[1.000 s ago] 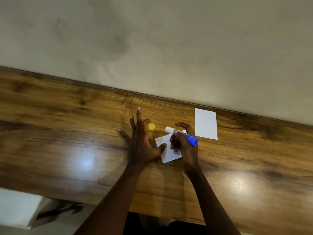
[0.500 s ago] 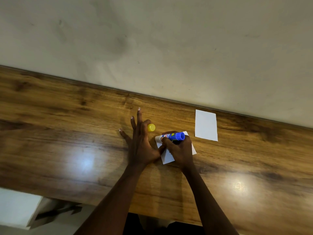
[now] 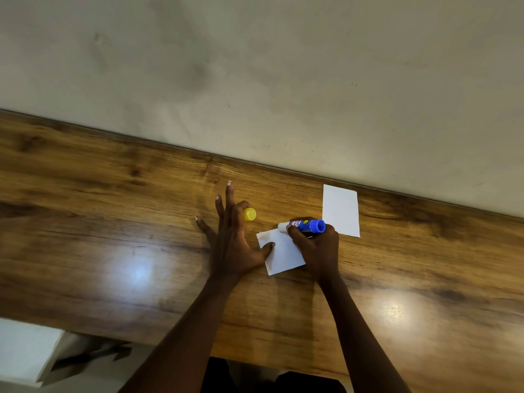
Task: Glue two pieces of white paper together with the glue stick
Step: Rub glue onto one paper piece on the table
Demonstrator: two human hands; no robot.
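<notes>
A small white paper (image 3: 282,252) lies tilted on the wooden table (image 3: 113,222) between my hands. My left hand (image 3: 234,239) rests flat beside it with fingers spread, its thumb pressing the paper's left edge. My right hand (image 3: 317,251) grips the blue glue stick (image 3: 304,226), held almost level with its white tip at the paper's top edge. A second white paper (image 3: 341,210) lies flat to the right, near the wall. The yellow cap (image 3: 249,214) sits on the table by my left index finger.
The table runs along a plain beige wall (image 3: 255,80). Its near edge drops to a pale floor with a white object (image 3: 25,350) at lower left. Two bright light reflections shine on the wood.
My right hand has slid the glue stick across the paper, from lying over its middle to its upper edge. The left hand and second paper stayed put.
</notes>
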